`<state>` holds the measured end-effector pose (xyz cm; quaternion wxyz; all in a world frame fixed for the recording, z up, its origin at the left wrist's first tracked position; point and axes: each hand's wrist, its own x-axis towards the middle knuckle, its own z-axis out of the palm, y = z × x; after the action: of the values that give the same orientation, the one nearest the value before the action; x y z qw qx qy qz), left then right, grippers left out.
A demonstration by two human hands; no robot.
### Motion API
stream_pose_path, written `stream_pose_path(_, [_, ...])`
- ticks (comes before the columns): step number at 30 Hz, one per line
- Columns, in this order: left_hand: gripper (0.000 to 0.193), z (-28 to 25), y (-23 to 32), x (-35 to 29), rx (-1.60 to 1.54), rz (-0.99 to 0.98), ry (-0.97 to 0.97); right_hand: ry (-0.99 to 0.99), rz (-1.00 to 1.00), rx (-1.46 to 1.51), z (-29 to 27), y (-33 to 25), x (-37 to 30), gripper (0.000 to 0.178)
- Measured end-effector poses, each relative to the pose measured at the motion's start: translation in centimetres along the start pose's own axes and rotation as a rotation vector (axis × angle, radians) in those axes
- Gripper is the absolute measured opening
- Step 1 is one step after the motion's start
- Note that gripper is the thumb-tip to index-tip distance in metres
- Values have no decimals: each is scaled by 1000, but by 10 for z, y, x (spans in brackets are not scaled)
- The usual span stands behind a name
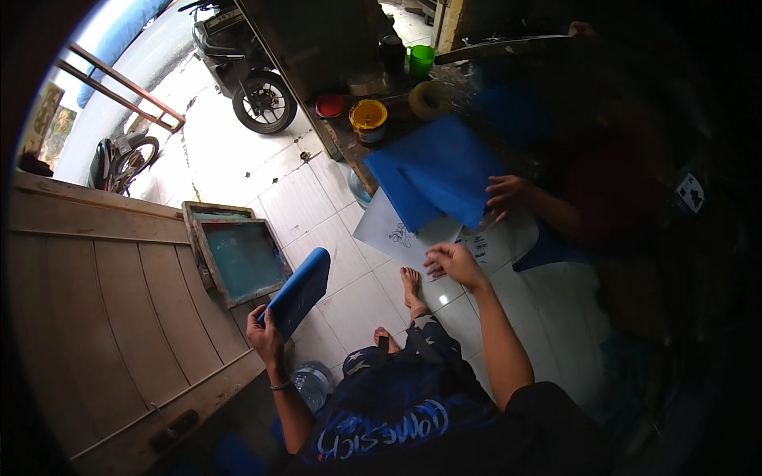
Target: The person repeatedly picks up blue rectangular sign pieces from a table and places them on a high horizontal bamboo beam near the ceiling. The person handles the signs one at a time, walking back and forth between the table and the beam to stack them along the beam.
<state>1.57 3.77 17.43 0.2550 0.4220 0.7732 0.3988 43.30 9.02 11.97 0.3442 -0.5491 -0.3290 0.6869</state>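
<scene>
One folded blue sheet [302,292] is jutting from the left hand [267,335], grip clamped on one end; the right hand [454,263], grip apart, is hovering near white paper [378,228], possibly risking dislodging it through careless brushing.

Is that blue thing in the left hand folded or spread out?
Folded, it seems: the blue thing bends round along its upper edge; the left hand holds its lower end.

Left hand [266,335] grips a bent blue sheet [300,292] at lower left, right hand [454,266] (loosely curled) hangs near centre, blue sheets [444,163] overlap white paper [377,232] beyond, motorbike [238,63] at upper left.
</scene>
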Motion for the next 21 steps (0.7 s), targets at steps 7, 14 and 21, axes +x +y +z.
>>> stream_pose_path(7, [23,-1,25,-12,143,-110,181,255,-284,-1227,-81,-88,204,38])
stream_pose_path(14, [20,-4,40,-44,174,-244,319,-177,-319,-1682,-121,-103,305,50])
stream_pose_path(21, [22,19,50,-43,254,-271,311,-366,-444,-1917,-119,-111,317,46])
